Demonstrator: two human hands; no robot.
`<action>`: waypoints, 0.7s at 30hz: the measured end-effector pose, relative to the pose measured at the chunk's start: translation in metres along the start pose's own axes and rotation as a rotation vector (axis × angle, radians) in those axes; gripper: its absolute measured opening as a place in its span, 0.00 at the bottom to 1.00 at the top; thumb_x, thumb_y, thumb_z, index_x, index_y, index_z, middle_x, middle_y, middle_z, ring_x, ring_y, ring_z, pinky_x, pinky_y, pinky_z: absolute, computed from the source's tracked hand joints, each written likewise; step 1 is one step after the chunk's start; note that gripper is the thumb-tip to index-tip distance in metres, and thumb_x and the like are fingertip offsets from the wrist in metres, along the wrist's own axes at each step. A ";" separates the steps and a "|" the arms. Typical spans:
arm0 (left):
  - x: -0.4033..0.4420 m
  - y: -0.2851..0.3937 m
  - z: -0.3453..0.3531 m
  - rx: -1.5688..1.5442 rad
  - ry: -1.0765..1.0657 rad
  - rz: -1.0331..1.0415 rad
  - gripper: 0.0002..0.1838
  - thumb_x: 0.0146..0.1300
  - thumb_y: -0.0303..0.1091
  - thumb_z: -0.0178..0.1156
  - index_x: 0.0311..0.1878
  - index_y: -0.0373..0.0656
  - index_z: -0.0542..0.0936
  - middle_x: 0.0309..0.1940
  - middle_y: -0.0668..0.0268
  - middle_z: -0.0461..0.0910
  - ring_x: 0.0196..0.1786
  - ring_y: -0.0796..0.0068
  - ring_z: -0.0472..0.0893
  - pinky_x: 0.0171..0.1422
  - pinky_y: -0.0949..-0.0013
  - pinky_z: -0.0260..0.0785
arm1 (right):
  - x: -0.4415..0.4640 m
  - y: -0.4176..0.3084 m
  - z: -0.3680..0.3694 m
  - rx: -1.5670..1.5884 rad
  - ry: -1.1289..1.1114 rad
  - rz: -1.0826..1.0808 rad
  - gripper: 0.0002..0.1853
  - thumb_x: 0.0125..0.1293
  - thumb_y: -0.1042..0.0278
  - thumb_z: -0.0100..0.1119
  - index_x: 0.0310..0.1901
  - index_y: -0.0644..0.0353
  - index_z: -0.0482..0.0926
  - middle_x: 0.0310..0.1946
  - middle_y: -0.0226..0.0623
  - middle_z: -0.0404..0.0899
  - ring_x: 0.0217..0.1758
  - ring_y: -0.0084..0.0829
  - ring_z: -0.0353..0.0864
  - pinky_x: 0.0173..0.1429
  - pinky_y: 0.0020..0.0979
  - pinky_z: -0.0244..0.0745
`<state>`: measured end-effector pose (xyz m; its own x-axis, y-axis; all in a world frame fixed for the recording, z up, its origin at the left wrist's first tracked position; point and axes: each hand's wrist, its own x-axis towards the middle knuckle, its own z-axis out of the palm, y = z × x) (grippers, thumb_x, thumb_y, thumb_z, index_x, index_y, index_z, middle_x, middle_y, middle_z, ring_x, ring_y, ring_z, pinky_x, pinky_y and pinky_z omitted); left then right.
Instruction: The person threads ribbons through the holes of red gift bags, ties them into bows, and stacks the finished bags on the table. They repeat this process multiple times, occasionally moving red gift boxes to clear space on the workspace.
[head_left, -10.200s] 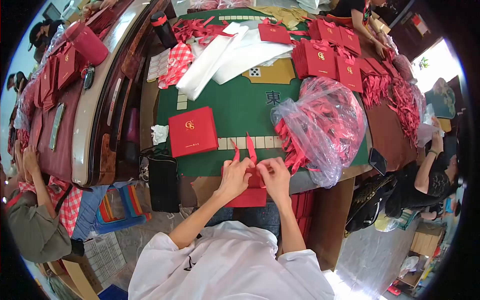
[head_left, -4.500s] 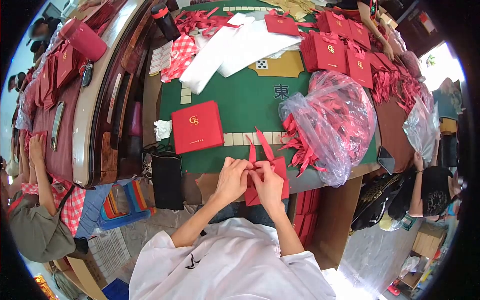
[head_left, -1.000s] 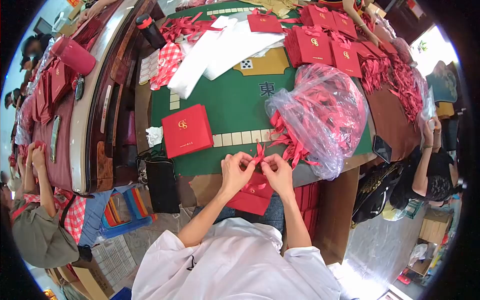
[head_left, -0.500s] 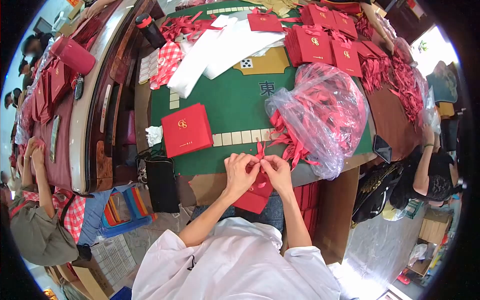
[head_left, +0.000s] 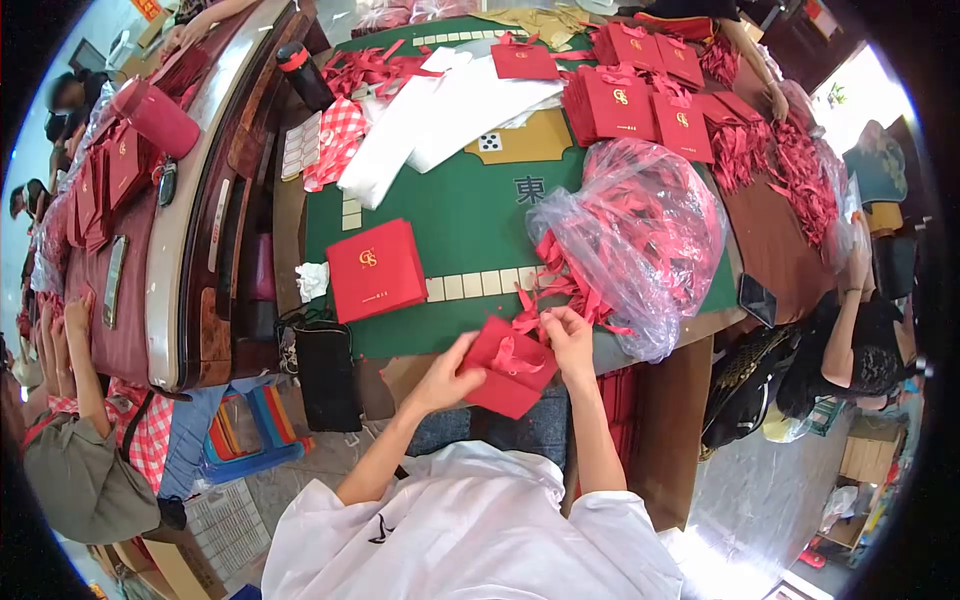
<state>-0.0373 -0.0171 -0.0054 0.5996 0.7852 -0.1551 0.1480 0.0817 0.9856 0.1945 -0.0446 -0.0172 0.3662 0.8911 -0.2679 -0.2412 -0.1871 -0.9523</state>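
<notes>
A red paper gift bag (head_left: 500, 392) with a ribbon bow (head_left: 512, 356) on it is tilted above my lap at the table edge. My left hand (head_left: 447, 383) grips its left side, thumb on the near face. To the right of the bag, my right hand (head_left: 570, 345) is pinched at the tip around a red ribbon (head_left: 530, 308) by the loose ribbon heap. A clear plastic bag full of red ribbons (head_left: 655, 235) lies just beyond that hand. A stack of red bags with gold lettering (head_left: 375, 270) rests on the green table mat to the left.
White paper strips (head_left: 450, 105) and more red bags (head_left: 615, 105) cover the far side. A row of pale tiles (head_left: 480, 284) runs along the near side. A black pouch (head_left: 325, 370) hangs at the left edge. Other people sit left and right; a black bottle (head_left: 302, 75) stands back left.
My hands were together at the ribbon on the red bag; now they are apart. The left hand has shifted left and turned the bag, whose bow shows. The right hand has moved slightly right.
</notes>
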 end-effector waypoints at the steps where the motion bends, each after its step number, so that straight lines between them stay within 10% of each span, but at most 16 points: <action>1: -0.007 0.008 0.002 -0.018 -0.098 0.034 0.35 0.62 0.23 0.62 0.73 0.35 0.61 0.65 0.58 0.72 0.67 0.71 0.72 0.72 0.65 0.64 | 0.003 0.002 0.001 0.000 -0.002 -0.009 0.05 0.70 0.72 0.62 0.37 0.63 0.80 0.28 0.21 0.78 0.29 0.12 0.72 0.34 0.18 0.66; 7: -0.025 0.009 0.007 -0.070 -0.119 -0.062 0.44 0.57 0.20 0.66 0.75 0.34 0.55 0.69 0.56 0.66 0.72 0.71 0.66 0.76 0.64 0.58 | 0.030 0.001 0.006 -0.122 0.055 -0.103 0.06 0.68 0.71 0.64 0.36 0.64 0.81 0.26 0.21 0.79 0.28 0.12 0.72 0.33 0.19 0.66; 10: -0.036 0.010 0.004 0.100 -0.037 0.091 0.43 0.57 0.24 0.65 0.75 0.35 0.56 0.60 0.49 0.77 0.63 0.61 0.78 0.68 0.59 0.69 | 0.050 -0.005 0.001 -0.160 0.082 -0.187 0.07 0.66 0.69 0.67 0.35 0.64 0.83 0.27 0.24 0.81 0.29 0.13 0.74 0.35 0.19 0.68; 18: -0.026 0.006 -0.014 -0.156 0.018 -0.007 0.43 0.57 0.19 0.68 0.74 0.33 0.56 0.67 0.60 0.68 0.71 0.71 0.66 0.77 0.65 0.57 | 0.034 -0.025 0.010 -0.133 0.072 -0.113 0.08 0.69 0.67 0.64 0.43 0.63 0.84 0.32 0.26 0.84 0.33 0.16 0.79 0.39 0.21 0.74; 21: -0.003 0.030 -0.030 -0.283 0.092 -0.018 0.42 0.59 0.20 0.67 0.74 0.35 0.57 0.67 0.61 0.69 0.70 0.71 0.67 0.76 0.64 0.58 | 0.018 -0.005 0.002 -0.409 0.254 -0.491 0.10 0.72 0.69 0.58 0.50 0.64 0.81 0.40 0.36 0.85 0.38 0.25 0.82 0.42 0.28 0.77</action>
<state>-0.0588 0.0015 0.0270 0.5234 0.8331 -0.1789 -0.0750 0.2542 0.9642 0.2003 -0.0269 -0.0170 0.5573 0.7976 0.2308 0.3472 0.0286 -0.9374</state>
